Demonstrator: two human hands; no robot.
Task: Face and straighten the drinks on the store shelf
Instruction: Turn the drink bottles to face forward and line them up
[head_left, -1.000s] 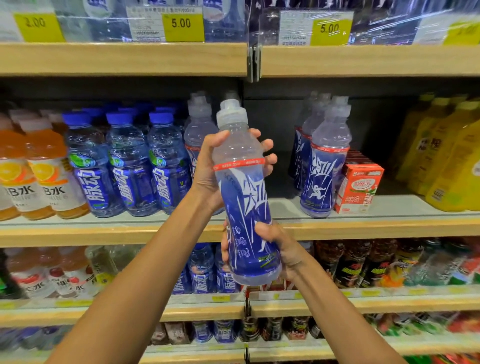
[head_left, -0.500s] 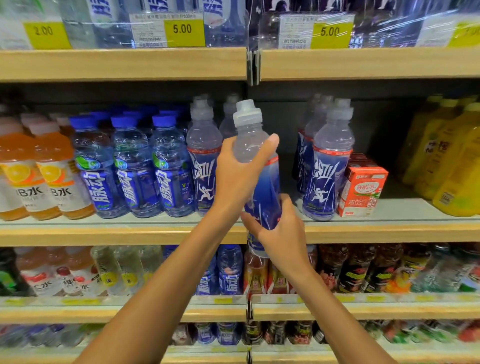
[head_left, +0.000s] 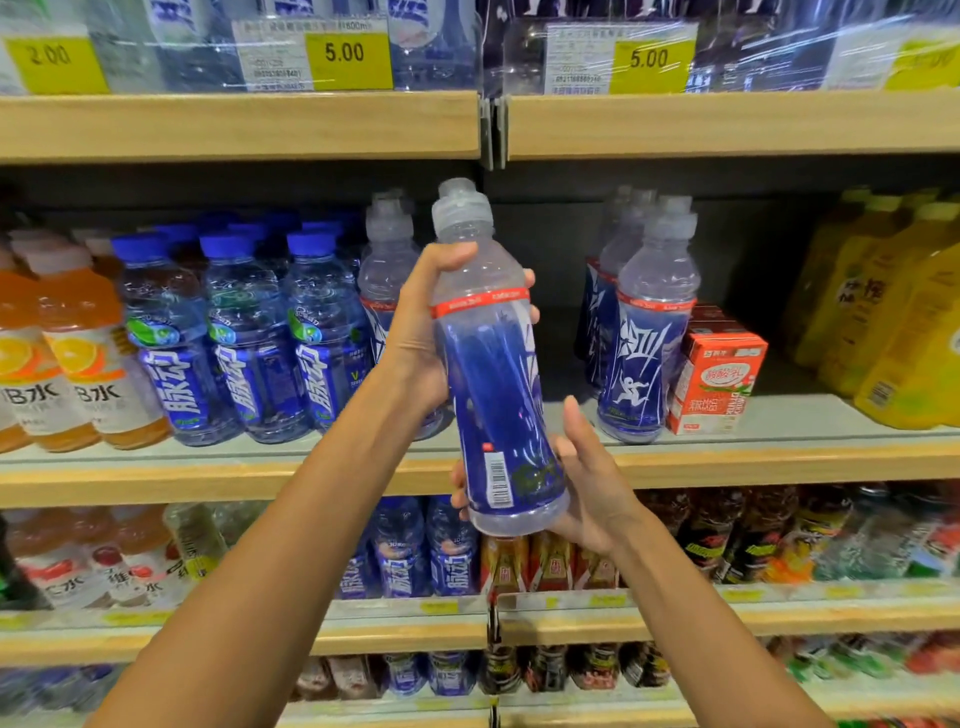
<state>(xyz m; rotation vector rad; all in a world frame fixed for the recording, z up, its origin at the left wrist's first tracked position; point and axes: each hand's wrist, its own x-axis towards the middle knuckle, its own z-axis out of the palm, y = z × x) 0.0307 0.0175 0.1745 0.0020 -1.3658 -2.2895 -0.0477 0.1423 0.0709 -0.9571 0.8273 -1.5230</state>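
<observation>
I hold a clear sports bottle with a dark blue label (head_left: 493, 374) in front of the middle shelf (head_left: 779, 457), slightly tilted, its barcode side toward me. My left hand (head_left: 421, 338) grips its upper body just below the shoulder. My right hand (head_left: 587, 483) cups the bottle's base from the right, thumb raised. More of the same bottles stand on the shelf: one row behind my left hand (head_left: 387, 270) and one to the right (head_left: 647, 332) with the white figure facing out. Between these rows there is a gap in the shelf.
Blue-capped water bottles (head_left: 249, 332) and orange drinks (head_left: 88, 364) fill the shelf's left part. A red drink carton (head_left: 719, 379) stands beside the right row, yellow bottles (head_left: 893, 312) farther right. The upper shelf edge (head_left: 239, 124) carries price tags; lower shelves hold more drinks.
The bottle has come back from the shelf gap toward me and turned, so the barcode side faces me. My right hand slid down from its middle to cup its base.
</observation>
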